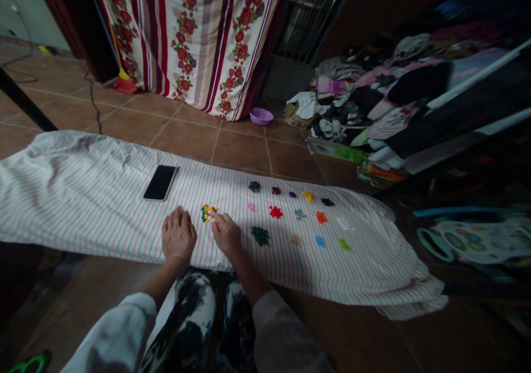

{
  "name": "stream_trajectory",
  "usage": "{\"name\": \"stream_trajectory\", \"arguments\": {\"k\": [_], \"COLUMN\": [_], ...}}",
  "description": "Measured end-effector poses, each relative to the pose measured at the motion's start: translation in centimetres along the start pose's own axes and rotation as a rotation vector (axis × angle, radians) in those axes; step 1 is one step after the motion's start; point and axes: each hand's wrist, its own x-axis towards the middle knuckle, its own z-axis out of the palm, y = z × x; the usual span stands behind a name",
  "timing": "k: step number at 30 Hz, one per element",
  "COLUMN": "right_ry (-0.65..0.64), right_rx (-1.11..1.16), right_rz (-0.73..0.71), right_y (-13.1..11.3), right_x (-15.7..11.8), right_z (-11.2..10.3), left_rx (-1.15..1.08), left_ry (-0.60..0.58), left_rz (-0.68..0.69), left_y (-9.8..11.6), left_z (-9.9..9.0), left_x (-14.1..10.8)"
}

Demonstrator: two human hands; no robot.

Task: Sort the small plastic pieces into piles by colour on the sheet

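Observation:
My left hand [178, 233] lies flat on a striped cloth [116, 218], palm down, holding nothing. My right hand [226, 232] is closed in a pinch at the right edge of a small multicoloured patch of tiny pieces [208, 213]. Red, yellow, green and white pieces show in that patch. Whatever sits between my right fingertips is too small to make out. To the right lie small piles sorted by colour, among them a dark green pile [260, 236], a red pile [275, 212], a yellow pile [307, 196] and an orange pile [321, 217].
A phone [160, 183] rests on the cloth beyond my left hand. More piles include a blue one [319, 241] and a lime green one [344, 244]. Past the table are a purple basin [261, 117], a broom [124, 81], a flowered curtain [186, 41] and heaped clothes [369, 93].

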Motion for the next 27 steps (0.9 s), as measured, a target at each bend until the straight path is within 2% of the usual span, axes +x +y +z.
{"name": "stream_trajectory", "arguments": {"k": [16, 27], "right_ry": [0.086, 0.095], "right_rx": [0.002, 0.06], "right_rz": [0.133, 0.096], "right_y": [-0.46, 0.0], "right_x": [0.25, 0.22], "right_z": [0.8, 0.75], "left_rx": [-0.036, -0.05], "left_ry": [0.011, 0.002], "left_rz": [0.006, 0.001], "left_y": [-0.22, -0.14], "left_z": [0.15, -0.02], "left_x": [-0.2, -0.19]}}
